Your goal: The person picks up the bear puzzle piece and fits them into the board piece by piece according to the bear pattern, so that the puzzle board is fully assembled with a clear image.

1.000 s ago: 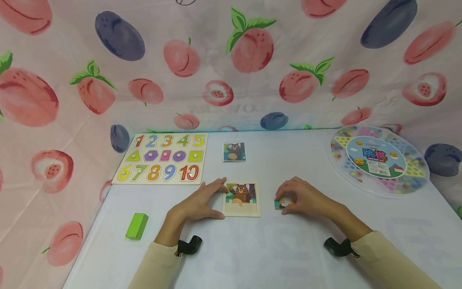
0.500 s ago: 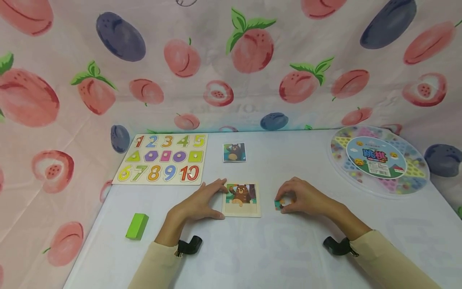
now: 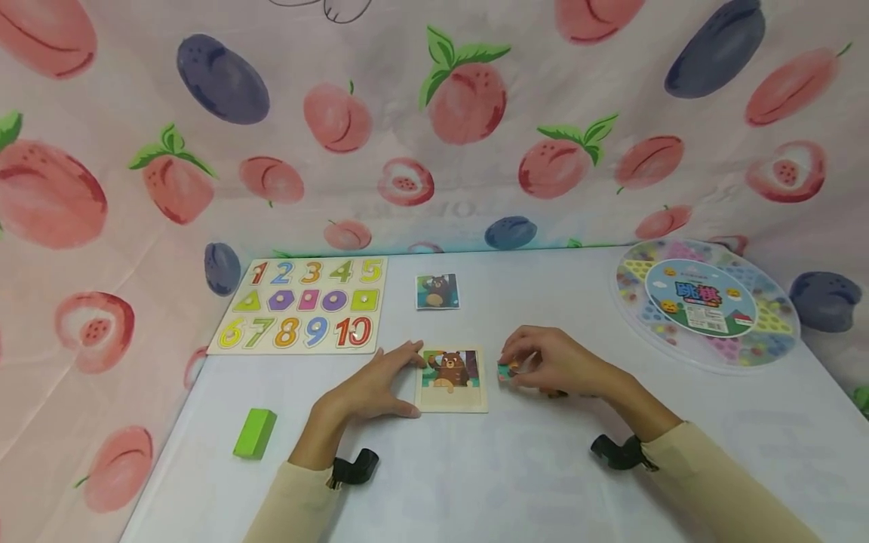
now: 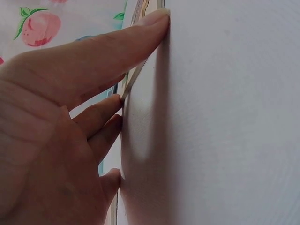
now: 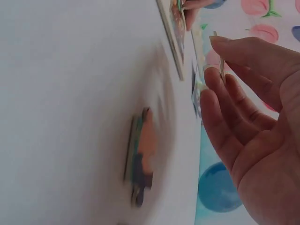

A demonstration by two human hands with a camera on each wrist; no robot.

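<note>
A square wooden puzzle board (image 3: 452, 402) lies in the middle of the table, its upper part filled with a brown bear picture and its lower strip bare wood. My left hand (image 3: 372, 388) steadies its left edge, thumb by the near corner and index finger higher up. In the left wrist view, the straight thumb (image 4: 108, 51) lies along that edge. My right hand (image 3: 560, 362) pinches a small, thin puzzle piece (image 3: 505, 372) between thumb and fingers, just right of the board. Beneath this hand lie more puzzle pieces (image 5: 144, 154), blurred in the right wrist view.
Behind the board lies a small bear picture card (image 3: 437, 292). A number-and-shape peg board (image 3: 299, 307) is at the back left, with a green block (image 3: 254, 434) nearer me. At the back right sits a round, clear Chinese checkers set (image 3: 706, 305). A fruit-print cloth (image 3: 468, 173) hangs behind.
My right hand has lifted a puzzle piece from the others and moved left toward the board. The left hand keeps its place at the board. The head view has shifted slightly.
</note>
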